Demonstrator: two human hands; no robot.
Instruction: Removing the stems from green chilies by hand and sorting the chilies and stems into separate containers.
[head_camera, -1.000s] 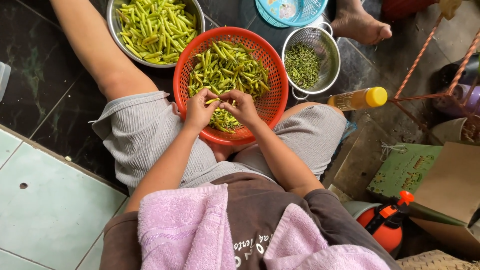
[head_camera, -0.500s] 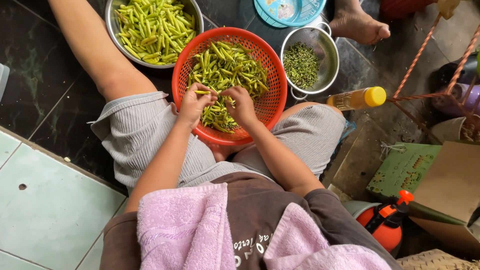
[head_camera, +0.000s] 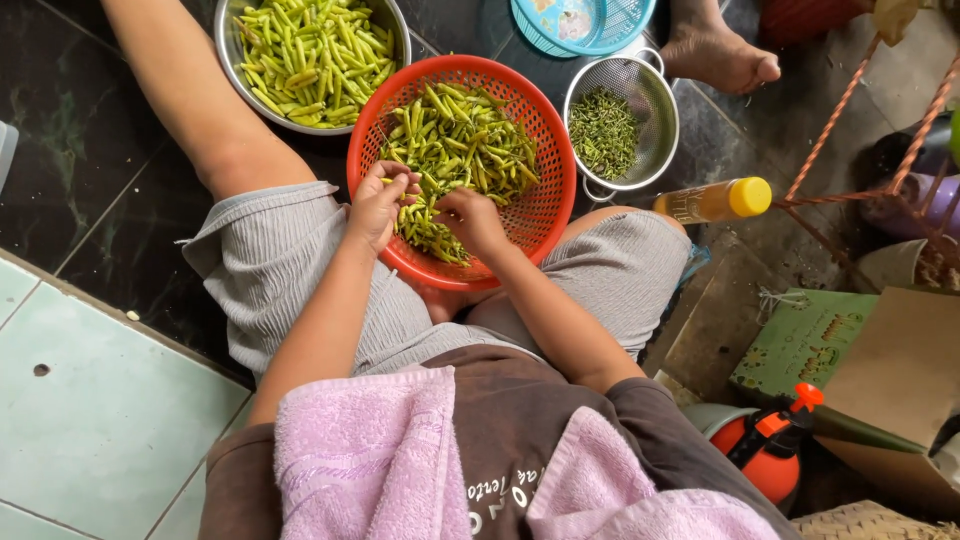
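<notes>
A red plastic basket (head_camera: 545, 205) full of green chilies (head_camera: 460, 140) rests on my lap. My left hand (head_camera: 380, 205) is at the basket's near left rim, its fingers pinched on a green chili. My right hand (head_camera: 472, 222) lies palm down in the pile just beside it, fingers curled among the chilies; whether it grips one is hidden. The two hands are almost touching.
A steel bowl (head_camera: 232, 70) of green chilies stands at the far left. A steel colander (head_camera: 660, 115) with chili stems sits right of the basket, a blue basket (head_camera: 540, 35) behind it. A yellow-capped bottle (head_camera: 715, 200) lies by my right knee. Another person's foot (head_camera: 720, 55) is beyond.
My left hand has drawn back from the pile's middle to the basket's near left rim. My right hand has dropped lower into the chilies.
</notes>
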